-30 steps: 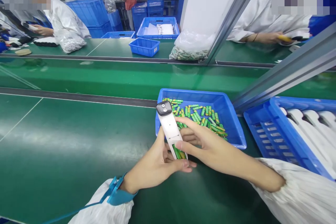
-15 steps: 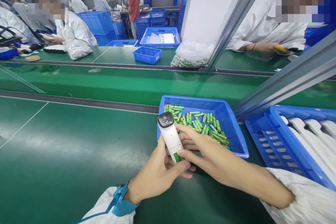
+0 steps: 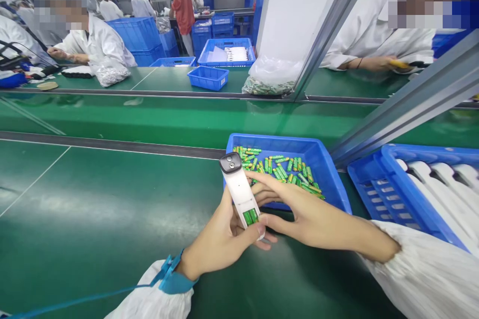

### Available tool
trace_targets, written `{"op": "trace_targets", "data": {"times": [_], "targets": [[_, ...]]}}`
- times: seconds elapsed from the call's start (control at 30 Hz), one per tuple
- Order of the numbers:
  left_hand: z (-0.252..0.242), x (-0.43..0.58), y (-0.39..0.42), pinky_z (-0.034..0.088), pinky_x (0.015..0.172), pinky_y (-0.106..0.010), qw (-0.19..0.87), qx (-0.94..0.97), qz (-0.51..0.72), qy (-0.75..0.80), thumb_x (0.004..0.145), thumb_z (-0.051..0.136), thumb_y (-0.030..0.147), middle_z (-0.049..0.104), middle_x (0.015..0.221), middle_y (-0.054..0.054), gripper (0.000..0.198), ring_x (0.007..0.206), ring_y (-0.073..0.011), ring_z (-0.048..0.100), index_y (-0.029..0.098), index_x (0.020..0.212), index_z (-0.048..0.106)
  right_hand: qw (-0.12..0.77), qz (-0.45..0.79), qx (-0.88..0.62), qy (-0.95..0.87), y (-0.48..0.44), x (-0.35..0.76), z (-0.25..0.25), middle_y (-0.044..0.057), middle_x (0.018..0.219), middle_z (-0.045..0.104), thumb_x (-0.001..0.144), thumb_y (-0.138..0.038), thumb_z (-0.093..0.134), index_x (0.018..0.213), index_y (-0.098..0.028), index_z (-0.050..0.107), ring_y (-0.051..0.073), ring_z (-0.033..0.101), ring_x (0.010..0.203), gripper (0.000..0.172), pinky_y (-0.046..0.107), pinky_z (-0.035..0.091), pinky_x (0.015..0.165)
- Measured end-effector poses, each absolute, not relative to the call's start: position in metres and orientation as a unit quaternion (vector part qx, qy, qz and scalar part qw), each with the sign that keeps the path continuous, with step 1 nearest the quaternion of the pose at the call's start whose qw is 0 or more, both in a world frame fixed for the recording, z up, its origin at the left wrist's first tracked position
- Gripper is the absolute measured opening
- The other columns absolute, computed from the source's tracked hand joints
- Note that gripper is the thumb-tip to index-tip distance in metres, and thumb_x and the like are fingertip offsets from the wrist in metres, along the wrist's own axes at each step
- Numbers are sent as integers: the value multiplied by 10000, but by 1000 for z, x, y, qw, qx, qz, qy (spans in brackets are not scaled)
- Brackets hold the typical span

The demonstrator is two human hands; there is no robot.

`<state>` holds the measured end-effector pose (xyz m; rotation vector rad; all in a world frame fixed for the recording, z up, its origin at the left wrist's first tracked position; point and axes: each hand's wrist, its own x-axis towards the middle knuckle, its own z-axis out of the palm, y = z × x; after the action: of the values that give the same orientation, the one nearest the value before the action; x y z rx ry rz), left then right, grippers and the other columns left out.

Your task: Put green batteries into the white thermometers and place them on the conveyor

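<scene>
My left hand [image 3: 220,239] grips a white handheld device [image 3: 239,192] with a black cap at its far end. Its open lower end shows green batteries [image 3: 250,217] lying in a compartment. My right hand [image 3: 310,219] reaches across from the right, with its thumb at that lower end and its fingers passing behind the device. Several loose green batteries [image 3: 284,169] lie in a blue plastic tray [image 3: 318,159] just beyond my hands, and my fingers partly hide the tray's near side.
A blue crate with white moulded pieces [image 3: 415,194] stands to the right on the green bench [image 3: 112,194]. A metal-framed partition [image 3: 392,104] runs beyond it. Co-workers in white sit at the far bench among blue crates and plastic bags.
The device has tilted slightly more to the left. My right hand's fingers have shifted along its lower end, and more of the green batteries now show.
</scene>
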<state>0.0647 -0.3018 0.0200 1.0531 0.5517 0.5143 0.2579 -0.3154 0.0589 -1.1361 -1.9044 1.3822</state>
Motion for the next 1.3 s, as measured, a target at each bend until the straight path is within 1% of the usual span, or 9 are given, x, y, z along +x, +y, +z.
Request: {"op": "trace_targets", "data": {"times": [0.1,0.37,0.57,0.63,0.7,0.77,0.97,1.17,1.3], "targets": [[20,64,-300,612,748,-320,807,468,245,264,884,675,250,587,1319,-179,882,892,-208,719,318,1527,76,260,529,-418,-691,-314,260,59,77,1216,668,952,-188,557,1541,-269,241,230,639,1126,673,432,528,996],[13,62,-295,608,712,-334,842,416,252,233,871,679,192,639,1258,-147,869,860,-249,739,362,1524,132,272,545,-426,-669,-311,258,56,72,1198,670,974,-287,560,1513,-261,295,211,652,1094,601,398,553,958],[10,59,-290,601,786,-414,862,384,259,207,916,599,226,691,1153,-123,787,906,-284,732,326,1533,121,282,548,-447,-649,-310,256,54,81,1215,657,974,-324,553,1452,-260,381,215,656,1074,513,411,551,957],[13,60,-292,584,864,-451,857,382,273,210,935,571,229,652,1248,-132,788,1055,-294,687,328,1541,78,297,551,-459,-630,-311,254,53,78,1240,642,970,-323,556,1416,-266,419,212,643,1093,470,404,544,964],[16,62,-295,544,962,-470,840,402,292,218,966,525,219,537,1413,-129,782,1268,-291,553,355,1544,16,319,555,-471,-607,-313,250,52,76,1277,617,966,-326,559,1390,-272,441,212,619,1128,443,385,543,955],[19,63,-300,495,1039,-472,815,439,307,223,994,479,224,416,1520,-112,775,1395,-276,407,379,1541,-48,336,556,-483,-586,-316,246,50,78,1282,608,963,-351,556,1353,-261,481,217,607,1136,407,362,550,918],[17,68,-308,469,1077,-452,778,481,310,259,992,491,304,393,1534,-113,835,1418,-273,367,368,1532,-143,351,548,-510,-562,-318,236,49,56,1022,668,950,-393,533,1163,-215,626,201,639,937,293,275,546,706],[15,71,-310,458,1092,-426,763,501,316,257,999,470,279,357,1555,-102,813,1428,-261,349,360,1528,-141,366,593,-510,-505,-316,233,52,19,891,635,857,-259,552,1039,-199,636,167,601,821,209,235,497,616],[14,71,-310,459,1096,-421,760,509,317,249,1000,470,263,365,1546,-100,778,1428,-261,348,350,1534,-89,367,615,-502,-486,-314,232,54,11,885,613,798,-193,528,966,-188,615,157,578,819,189,234,464,630]]}}
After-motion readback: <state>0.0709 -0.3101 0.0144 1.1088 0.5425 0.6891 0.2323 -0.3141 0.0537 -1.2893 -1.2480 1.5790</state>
